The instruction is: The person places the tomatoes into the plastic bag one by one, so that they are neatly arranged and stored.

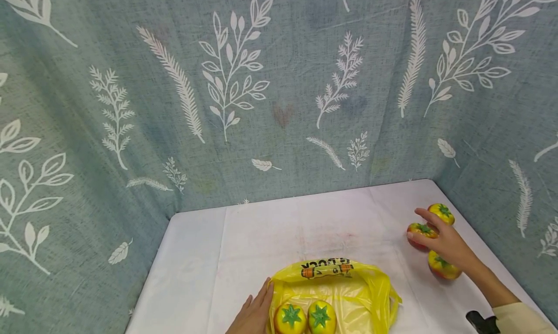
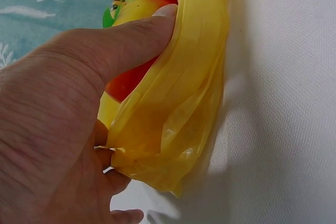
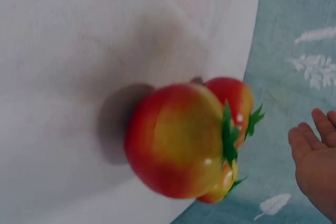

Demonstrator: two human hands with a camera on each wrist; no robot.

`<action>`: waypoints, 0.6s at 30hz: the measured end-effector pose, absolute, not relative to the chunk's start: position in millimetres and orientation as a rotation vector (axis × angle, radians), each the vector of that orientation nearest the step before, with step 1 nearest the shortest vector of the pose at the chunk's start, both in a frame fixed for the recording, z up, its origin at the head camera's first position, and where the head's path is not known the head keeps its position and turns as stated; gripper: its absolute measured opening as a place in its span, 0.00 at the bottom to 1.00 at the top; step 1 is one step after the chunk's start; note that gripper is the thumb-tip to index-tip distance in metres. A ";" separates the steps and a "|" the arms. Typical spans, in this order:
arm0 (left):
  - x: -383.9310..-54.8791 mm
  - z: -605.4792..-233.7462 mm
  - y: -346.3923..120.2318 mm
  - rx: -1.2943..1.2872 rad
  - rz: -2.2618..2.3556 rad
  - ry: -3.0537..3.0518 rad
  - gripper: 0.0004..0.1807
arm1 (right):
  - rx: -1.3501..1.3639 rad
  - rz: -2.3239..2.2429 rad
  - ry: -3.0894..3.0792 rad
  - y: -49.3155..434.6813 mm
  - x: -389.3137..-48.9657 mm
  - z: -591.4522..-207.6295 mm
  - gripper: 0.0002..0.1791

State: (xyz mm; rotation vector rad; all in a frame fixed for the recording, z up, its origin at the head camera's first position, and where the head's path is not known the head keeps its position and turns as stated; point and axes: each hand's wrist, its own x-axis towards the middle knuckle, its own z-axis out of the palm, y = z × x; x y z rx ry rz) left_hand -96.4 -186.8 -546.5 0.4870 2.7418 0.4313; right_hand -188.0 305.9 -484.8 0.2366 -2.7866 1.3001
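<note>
At the front of the table lies an open yellow plastic bag (image 1: 355, 302) with dark lettering on its back flap. Inside are two red-and-yellow tomatoes (image 1: 290, 319) with green star-shaped tops. My left hand (image 1: 258, 309) grips the bag's left edge; in the left wrist view the thumb (image 2: 142, 38) lies inside against a tomato, the other fingers outside the film. Over at the right edge, my right hand (image 1: 449, 246) reaches above three more tomatoes (image 1: 443, 266), thumb and fingers spread around the middle one. The right wrist view shows that hand apart from the nearest tomato (image 3: 176, 140).
A white cloth covers the table (image 1: 261, 237). Grey-green curtains (image 1: 279, 82) with white leaf prints hang behind it and along both sides. A black strap (image 1: 481, 322) shows by the right sleeve (image 1: 523, 318).
</note>
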 end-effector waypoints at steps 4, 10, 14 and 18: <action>-96.7 -546.5 -186.9 0.484 0.438 2.740 0.69 | 0.170 1.305 -2.751 319.3 -193.3 -487.8 0.44; -97.2 -545.5 -186.4 0.449 0.449 2.722 0.69 | 0.031 1.327 -2.645 334.5 -196.2 -492.7 0.46; -97.6 -545.9 -185.7 0.420 0.457 2.709 0.70 | -0.012 1.377 -2.606 343.7 -200.8 -497.5 0.48; -97.8 -547.1 -185.9 0.428 0.470 2.711 0.69 | -0.134 1.351 -2.613 364.2 -218.4 -523.4 0.51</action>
